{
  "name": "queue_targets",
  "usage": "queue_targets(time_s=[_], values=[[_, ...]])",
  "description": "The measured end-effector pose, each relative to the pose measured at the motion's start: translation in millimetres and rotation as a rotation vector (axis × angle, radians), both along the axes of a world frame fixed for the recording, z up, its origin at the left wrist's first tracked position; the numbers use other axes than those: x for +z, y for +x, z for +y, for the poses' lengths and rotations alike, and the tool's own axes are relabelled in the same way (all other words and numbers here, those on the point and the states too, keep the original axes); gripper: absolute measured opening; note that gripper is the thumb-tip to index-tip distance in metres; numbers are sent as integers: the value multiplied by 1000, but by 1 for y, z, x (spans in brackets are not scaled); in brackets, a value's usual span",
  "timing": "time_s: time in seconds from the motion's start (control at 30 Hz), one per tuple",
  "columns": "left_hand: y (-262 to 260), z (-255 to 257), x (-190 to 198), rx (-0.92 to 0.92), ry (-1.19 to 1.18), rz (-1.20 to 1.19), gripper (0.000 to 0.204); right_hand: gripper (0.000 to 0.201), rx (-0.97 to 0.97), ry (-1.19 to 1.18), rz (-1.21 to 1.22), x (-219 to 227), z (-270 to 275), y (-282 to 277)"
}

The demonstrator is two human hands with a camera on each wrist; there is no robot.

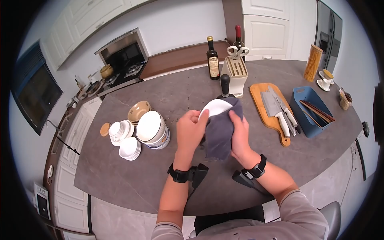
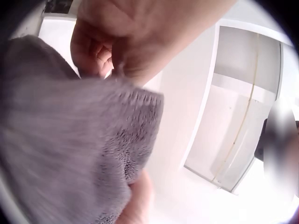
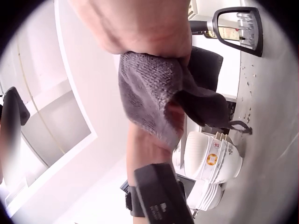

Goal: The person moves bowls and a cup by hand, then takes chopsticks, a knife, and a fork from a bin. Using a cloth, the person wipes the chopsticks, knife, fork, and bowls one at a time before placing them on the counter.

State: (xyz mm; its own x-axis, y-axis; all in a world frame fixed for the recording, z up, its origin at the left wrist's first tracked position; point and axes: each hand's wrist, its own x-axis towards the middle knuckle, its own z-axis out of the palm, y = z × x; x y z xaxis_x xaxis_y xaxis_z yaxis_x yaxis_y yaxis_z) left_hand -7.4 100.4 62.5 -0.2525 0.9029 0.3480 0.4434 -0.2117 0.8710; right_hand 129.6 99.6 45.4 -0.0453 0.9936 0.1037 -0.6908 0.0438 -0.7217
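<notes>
Over the middle of the counter, my left hand (image 1: pixel 190 130) pinches the edge of a white dish (image 1: pixel 215 107), thumb on its near rim and fingers curled behind. My right hand (image 1: pixel 241 136) grips a dark grey cloth (image 1: pixel 219 136) against the dish's right side, its thumb on top. The cloth covers part of the dish and drapes below it. In the left wrist view the cloth (image 2: pixel 79 140) fills the left side, with the left hand (image 2: pixel 126 42) above it. The right wrist view shows the cloth (image 3: pixel 149 88) bunched under the right hand (image 3: pixel 145 28).
To the left stand stacked white bowls (image 1: pixel 150 127), smaller dishes (image 1: pixel 130 149) and brown bowls (image 1: pixel 139 111). Ahead are a black-handled utensil (image 1: pixel 225 85), a knife block (image 1: pixel 235 74) and a dark bottle (image 1: pixel 213 60). At right lie a cutting board (image 1: pixel 262 108) with knives and a blue basket (image 1: pixel 312 127).
</notes>
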Motion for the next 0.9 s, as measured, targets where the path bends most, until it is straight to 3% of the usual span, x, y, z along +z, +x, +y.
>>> queue_targets(time_s=[0.03, 0.1, 0.13, 0.27, 0.3, 0.33, 0.37, 0.47, 0.6, 0.67, 0.7, 0.73, 0.77, 0.8, 0.83, 0.87, 0.9], values=[[5, 1, -4, -124, 31, -176, 37, 34, 0, 4, 3, -1, 4, -1], [12, 2, -14, -216, 102, 15, 34, 44, -176, 41, 81, -7, 12, -1], [18, 2, -14, -215, 110, 18, 34, 55, -194, 66, 63, -6, 12, 1], [19, 6, -16, -210, 24, -21, 32, 59, -159, 74, 114, -6, 12, 8], [16, 1, -6, -212, 23, -18, 32, 58, -15, 75, 127, -10, 12, 11], [12, -9, 10, -280, -200, 10, 30, 57, 128, 74, 143, -13, 12, 13], [7, -15, 19, -344, -424, 39, 28, 57, 125, 72, 150, -13, 14, 16], [3, -25, 27, -415, -373, 53, 27, 49, 417, 9, 45, 4, 15, 25], [-3, -14, 15, -389, -281, -33, 30, 47, 471, -123, 117, 9, 9, 23], [0, -8, 8, -317, -236, -147, 31, 45, 238, 118, -25, -8, 9, 16], [3, -3, 1, -244, -192, -256, 31, 45, 238, 117, -25, -15, 6, 8], [8, 22, -35, -229, 115, -415, 32, 46, -56, 304, -234, -22, 1, -3], [11, 22, -39, -228, 114, -414, 32, 48, -354, 487, -441, -26, -2, -10], [13, 22, -41, -279, 42, -432, 32, 52, -433, 628, -507, -20, -7, -11], [12, 23, -43, -330, -30, -446, 32, 52, -438, 628, -501, -15, -9, -9], [10, 25, -47, -295, 20, -270, 32, 52, -302, 520, -330, -10, -9, -5], [8, 19, -37, -298, 19, -270, 32, 52, -165, 411, -163, -7, -7, 0]])
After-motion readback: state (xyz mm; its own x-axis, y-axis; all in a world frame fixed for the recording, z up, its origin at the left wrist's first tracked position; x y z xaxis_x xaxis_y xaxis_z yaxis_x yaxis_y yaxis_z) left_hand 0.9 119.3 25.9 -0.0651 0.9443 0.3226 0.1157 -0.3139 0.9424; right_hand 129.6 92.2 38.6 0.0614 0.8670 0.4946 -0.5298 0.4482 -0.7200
